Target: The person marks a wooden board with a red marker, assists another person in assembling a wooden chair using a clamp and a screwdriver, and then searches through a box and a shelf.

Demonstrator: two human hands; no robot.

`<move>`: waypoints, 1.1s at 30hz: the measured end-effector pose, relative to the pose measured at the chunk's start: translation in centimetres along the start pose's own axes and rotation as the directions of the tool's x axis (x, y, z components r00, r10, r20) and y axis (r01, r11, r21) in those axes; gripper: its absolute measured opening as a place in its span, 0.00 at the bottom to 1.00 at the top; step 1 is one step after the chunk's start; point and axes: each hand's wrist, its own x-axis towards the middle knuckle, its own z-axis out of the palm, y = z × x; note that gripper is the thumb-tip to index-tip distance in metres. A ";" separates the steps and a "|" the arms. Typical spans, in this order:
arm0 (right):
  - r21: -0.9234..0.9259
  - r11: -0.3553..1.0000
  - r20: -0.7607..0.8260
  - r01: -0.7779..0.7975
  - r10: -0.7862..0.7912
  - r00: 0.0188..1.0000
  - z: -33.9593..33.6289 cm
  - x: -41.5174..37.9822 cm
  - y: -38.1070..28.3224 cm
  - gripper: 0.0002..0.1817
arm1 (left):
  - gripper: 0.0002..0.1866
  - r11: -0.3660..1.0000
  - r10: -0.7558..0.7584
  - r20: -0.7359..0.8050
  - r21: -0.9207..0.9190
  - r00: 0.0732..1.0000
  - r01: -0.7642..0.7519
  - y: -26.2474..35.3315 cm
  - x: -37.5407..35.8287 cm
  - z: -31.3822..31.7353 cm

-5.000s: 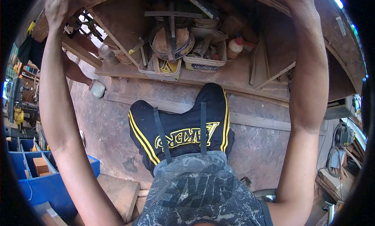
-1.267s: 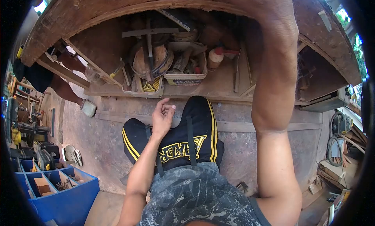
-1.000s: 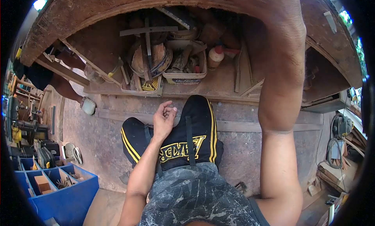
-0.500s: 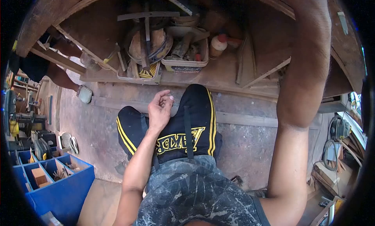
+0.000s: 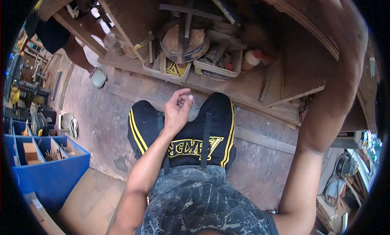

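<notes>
My left hand [image 5: 177,109] hovers over my lap, between the knees of my black pants with yellow stripes [image 5: 195,143]. Its fingers are loosely bent and a little apart, with nothing visible in them. My right arm [image 5: 329,109] stretches up along the right side past the wooden bench's curved edge; the hand itself is outside the picture. Ahead of my knees, a low shelf holds a tub with yellow pieces [image 5: 172,74], a white tub of odds and ends [image 5: 217,68], a round bowl-like container [image 5: 185,42] and a bottle with a red cap [image 5: 252,59].
A blue divided box [image 5: 53,170] with wood bits and tools stands at lower left. Another person's leg and shoe [image 5: 97,77] show at upper left. A corded power tool [image 5: 345,166] lies at right among wood scraps. Wooden braces [image 5: 294,96] slant under the bench.
The view has turned and shifted, so the shelf and tubs appear tilted and farther right. My left hand keeps nearly the same pose over my lap; my right arm stays raised.
</notes>
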 end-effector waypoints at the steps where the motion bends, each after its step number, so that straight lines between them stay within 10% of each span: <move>1: -0.011 1.000 0.000 0.015 -0.015 1.000 0.0 0.1 0.1 0.14 | 0.14 1.000 0.001 -0.017 -0.004 1.000 -0.001 0.1 0.2 -0.2; 12: -0.045 0.974 -0.060 0.222 -0.225 0.973 1.7 0.7 -0.5 0.14 | 0.23 0.990 0.125 -0.096 -0.059 0.987 -0.131 0.8 1.3 -1.7; 24: -0.231 0.957 0.116 -0.175 0.206 0.972 1.1 0.0 1.5 0.19 | 0.23 0.982 0.170 -0.158 -0.056 0.973 -0.181 0.3 0.2 -4.8; 30: -0.461 0.884 0.255 0.075 0.051 0.965 0.8 0.2 2.2 0.22 | 0.21 0.977 0.194 -0.195 -0.054 0.962 -0.208 0.3 -0.6 -6.6; 33: -0.358 0.929 0.175 -0.092 0.163 0.971 1.2 0.4 0.6 0.22 | 0.20 0.972 0.196 -0.224 -0.087 0.955 -0.220 0.5 -0.9 -7.4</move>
